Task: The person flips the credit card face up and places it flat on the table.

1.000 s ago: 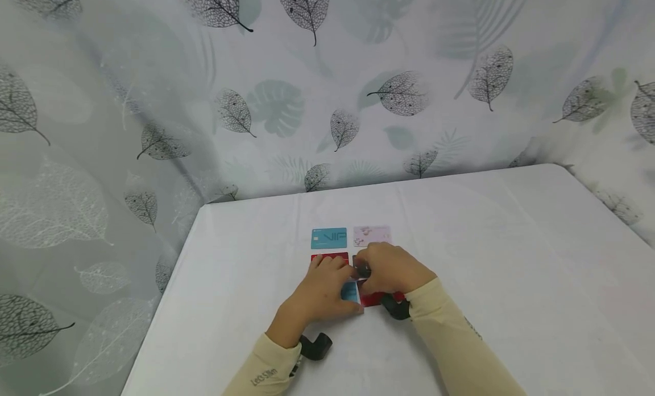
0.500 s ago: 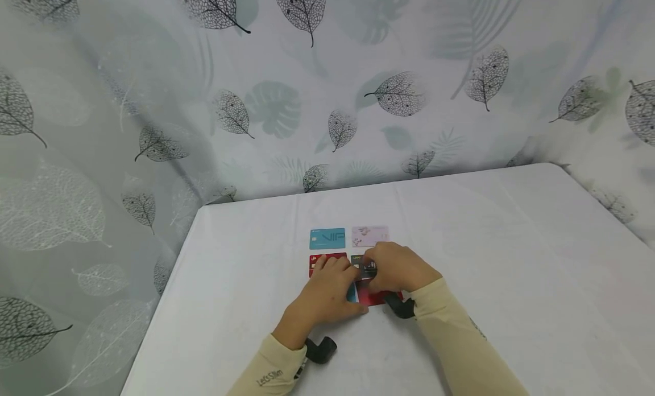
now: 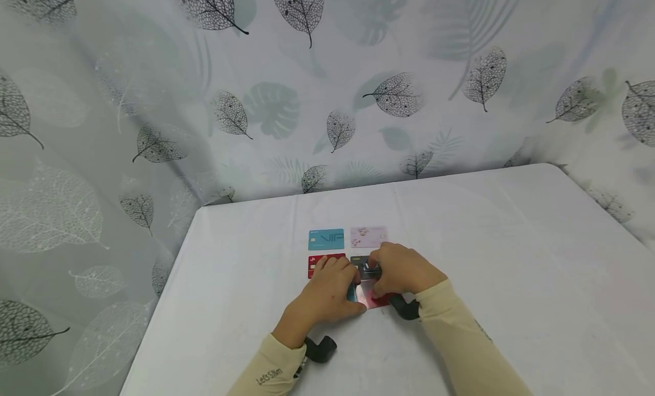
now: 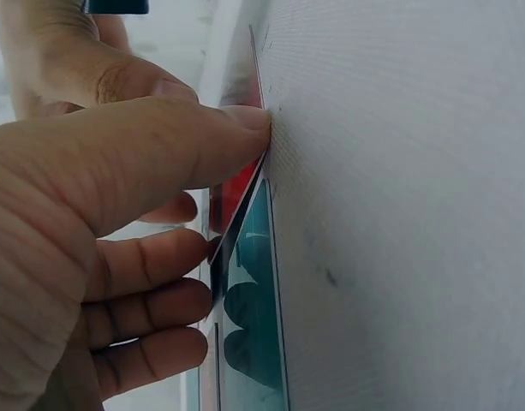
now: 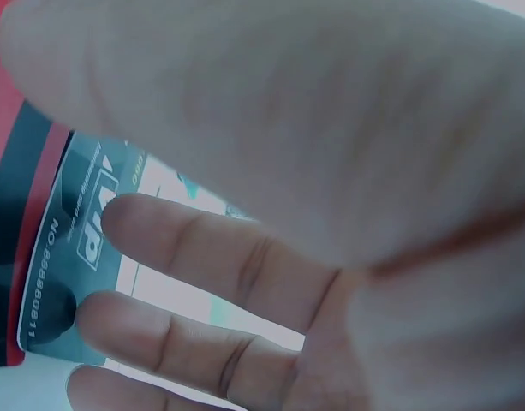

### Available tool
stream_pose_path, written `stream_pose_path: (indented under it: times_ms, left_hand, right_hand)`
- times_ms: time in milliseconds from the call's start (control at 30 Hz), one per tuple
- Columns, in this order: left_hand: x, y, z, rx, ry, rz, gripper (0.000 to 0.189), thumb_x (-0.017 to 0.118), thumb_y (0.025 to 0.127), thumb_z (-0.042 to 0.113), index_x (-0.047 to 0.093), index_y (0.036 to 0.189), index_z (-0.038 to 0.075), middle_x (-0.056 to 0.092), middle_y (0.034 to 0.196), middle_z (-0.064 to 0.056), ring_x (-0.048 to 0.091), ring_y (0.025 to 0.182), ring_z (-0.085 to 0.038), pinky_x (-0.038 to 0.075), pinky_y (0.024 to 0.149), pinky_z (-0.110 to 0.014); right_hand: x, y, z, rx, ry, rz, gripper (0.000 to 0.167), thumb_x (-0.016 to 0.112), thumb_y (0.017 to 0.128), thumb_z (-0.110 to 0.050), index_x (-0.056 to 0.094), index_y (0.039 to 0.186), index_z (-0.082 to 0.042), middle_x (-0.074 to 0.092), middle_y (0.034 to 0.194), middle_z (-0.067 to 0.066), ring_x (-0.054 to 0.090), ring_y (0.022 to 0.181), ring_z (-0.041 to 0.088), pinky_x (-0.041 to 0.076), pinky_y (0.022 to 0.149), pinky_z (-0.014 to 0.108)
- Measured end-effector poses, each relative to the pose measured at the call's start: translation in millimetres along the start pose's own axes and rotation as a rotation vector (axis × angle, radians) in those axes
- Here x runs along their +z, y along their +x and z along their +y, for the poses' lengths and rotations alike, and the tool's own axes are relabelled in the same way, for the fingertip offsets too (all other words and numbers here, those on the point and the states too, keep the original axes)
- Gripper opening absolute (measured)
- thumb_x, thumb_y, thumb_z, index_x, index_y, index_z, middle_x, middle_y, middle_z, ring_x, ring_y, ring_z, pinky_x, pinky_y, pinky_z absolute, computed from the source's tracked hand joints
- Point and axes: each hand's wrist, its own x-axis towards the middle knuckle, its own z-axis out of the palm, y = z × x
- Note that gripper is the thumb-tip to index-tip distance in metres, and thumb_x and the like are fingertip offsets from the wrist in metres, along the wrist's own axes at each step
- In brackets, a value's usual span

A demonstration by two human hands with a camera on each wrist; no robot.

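A red bank-style card (image 3: 369, 297) leans between my two hands, its far edge raised off the table in the left wrist view. My left hand (image 3: 324, 291) holds its left side between thumb (image 4: 236, 128) and index finger. From the right, my right hand (image 3: 406, 271) grips it, thumb on the red face (image 5: 1, 111); the right index finger is mostly hidden. The right hand's other fingertips (image 5: 125, 223) are over a dark grey VIP card (image 5: 78, 231). Under the left palm lies a blue card (image 4: 255, 282), largely covered in the head view.
Beyond the hands lie a teal VIP card (image 3: 326, 239) and a pink flowered card (image 3: 368, 236). Another red card (image 3: 313, 267) is partly under the left fingers. A white cloth covers the table (image 3: 486, 259); leaf-print curtains (image 3: 286, 111) hang behind and at the sides.
The right hand has shifted slightly right, uncovering more of the dark grey card. The red card between the hands has tilted and now reflects light. The left hand has barely moved.
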Motion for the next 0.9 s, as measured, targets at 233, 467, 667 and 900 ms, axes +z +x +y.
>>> stream_pose_path:
  times_ms: [233,467,667,900]
  left_hand:
    - [1.1,-0.2,-0.3,0.024,0.003,0.009,0.036,0.086,0.082,0.04,0.063,0.1,0.019,0.058,0.102,0.005,0.054,0.113,-0.02,0.033,0.119,-0.054]
    - [-0.9,-1.1,-2.2,0.024,0.034,0.015,0.044,0.085,0.083,0.043,0.068,0.115,0.018,0.061,0.11,0.003,0.054,0.115,-0.021,0.036,0.115,-0.05]
    - [-3.1,-0.9,-1.4,0.03,0.035,0.01,0.042,0.085,0.083,0.042,0.071,0.115,0.019,0.062,0.11,0.002,0.054,0.117,-0.021,0.036,0.115,-0.051]
    - [-3.2,-0.7,-0.9,0.013,0.019,-0.02,0.042,0.085,0.082,0.041,0.072,0.116,0.019,0.063,0.112,0.002,0.055,0.122,-0.022,0.034,0.118,-0.055]
  right_hand:
    - [-4.0,-3.5,3.9,0.013,-0.002,-0.005,0.035,0.094,0.069,-0.022,0.075,0.095,-0.008,0.063,0.086,0.0,0.057,0.082,0.02,0.047,0.07,0.035]
    - [-3.7,-3.5,5.0,0.01,-0.054,0.017,0.034,0.095,0.069,-0.024,0.076,0.093,-0.008,0.062,0.086,0.001,0.056,0.08,0.02,0.047,0.066,0.036]
    - [-2.3,0.9,8.8,0.015,-0.124,0.054,0.041,0.094,0.07,-0.027,0.079,0.104,-0.007,0.06,0.095,0.005,0.056,0.083,0.022,0.049,0.072,0.039]
    - [-0.4,1.1,10.9,0.005,-0.176,0.138,0.025,0.086,0.076,-0.018,0.078,0.098,-0.01,0.059,0.088,0.004,0.055,0.08,0.022,0.049,0.068,0.041]
